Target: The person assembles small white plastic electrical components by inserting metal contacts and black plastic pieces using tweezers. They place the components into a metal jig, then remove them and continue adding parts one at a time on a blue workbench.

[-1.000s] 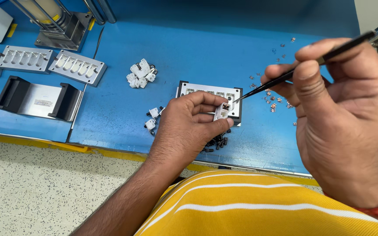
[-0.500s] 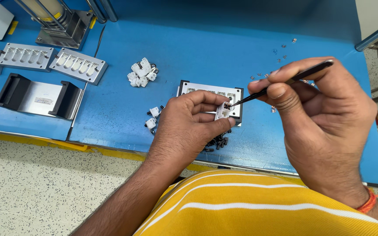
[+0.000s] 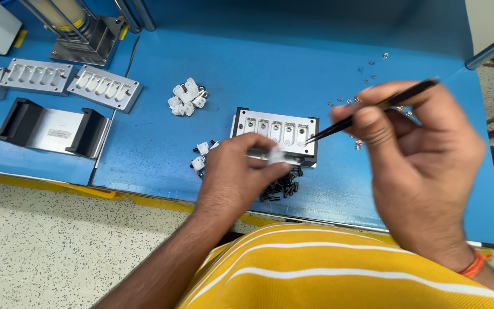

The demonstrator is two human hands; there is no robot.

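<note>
My left hand (image 3: 235, 171) pinches a small white plastic part (image 3: 275, 157) at the front edge of a grey metal fixture block (image 3: 275, 134) with a row of slots. My right hand (image 3: 418, 166) grips black tweezers (image 3: 373, 111), whose tip rests over the right end of the fixture's slots. Small black pieces (image 3: 281, 186) lie heaped just below the fixture. Tiny metal clips (image 3: 367, 68) are scattered on the blue mat behind my right hand.
A pile of white plastic parts (image 3: 185, 97) lies left of the fixture, a few more (image 3: 201, 155) by my left wrist. Two grey slotted trays (image 3: 70, 80), a black-sided metal holder (image 3: 50, 129) and a press base (image 3: 84, 43) stand at left. The blue table's yellow edge (image 3: 115, 194) runs along the front.
My left hand has drawn the white part down from over the fixture to its front edge. My right hand has moved left and the tweezers' tip has reached the fixture's slots.
</note>
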